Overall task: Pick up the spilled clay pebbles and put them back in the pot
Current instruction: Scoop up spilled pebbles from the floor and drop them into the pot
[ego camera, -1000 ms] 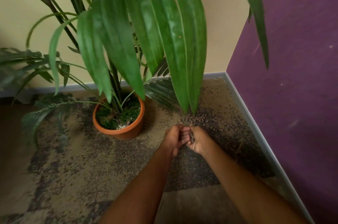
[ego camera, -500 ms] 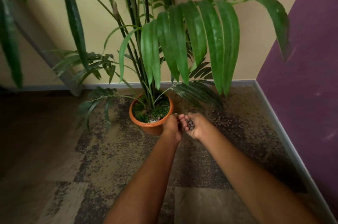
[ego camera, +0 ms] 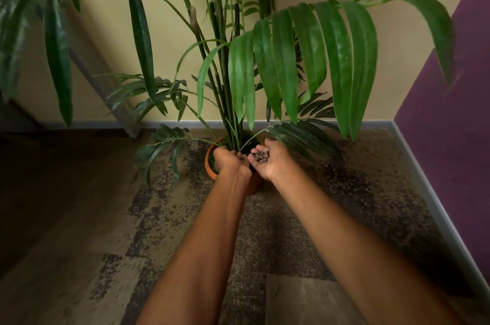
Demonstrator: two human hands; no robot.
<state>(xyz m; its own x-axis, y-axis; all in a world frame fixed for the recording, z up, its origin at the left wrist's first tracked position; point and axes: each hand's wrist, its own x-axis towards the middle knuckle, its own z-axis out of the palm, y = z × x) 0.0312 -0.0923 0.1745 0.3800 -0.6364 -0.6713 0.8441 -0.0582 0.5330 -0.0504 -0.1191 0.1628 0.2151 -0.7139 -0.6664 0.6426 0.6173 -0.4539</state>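
An orange terracotta pot (ego camera: 210, 165) with a tall palm plant stands on the carpet near the wall, mostly hidden behind my hands. My right hand (ego camera: 273, 163) is cupped palm-up over the pot's right side and holds a small heap of brown clay pebbles (ego camera: 261, 157). My left hand (ego camera: 229, 161) is curled over the pot's rim right beside it, knuckles toward me; I cannot see what is inside it. More spilled pebbles (ego camera: 342, 173) lie scattered on the carpet to the right of the pot.
Long palm fronds (ego camera: 305, 59) hang over and in front of the pot. A beige wall with a grey baseboard (ego camera: 344, 123) runs behind; a purple wall (ego camera: 450, 126) closes the right side. Dark wood floor (ego camera: 53, 179) lies left of the patterned carpet.
Both hands rose from the spilled pebbles on the carpet and moved left and forward to the pot. The right palm has turned up and opened, showing the pebbles.
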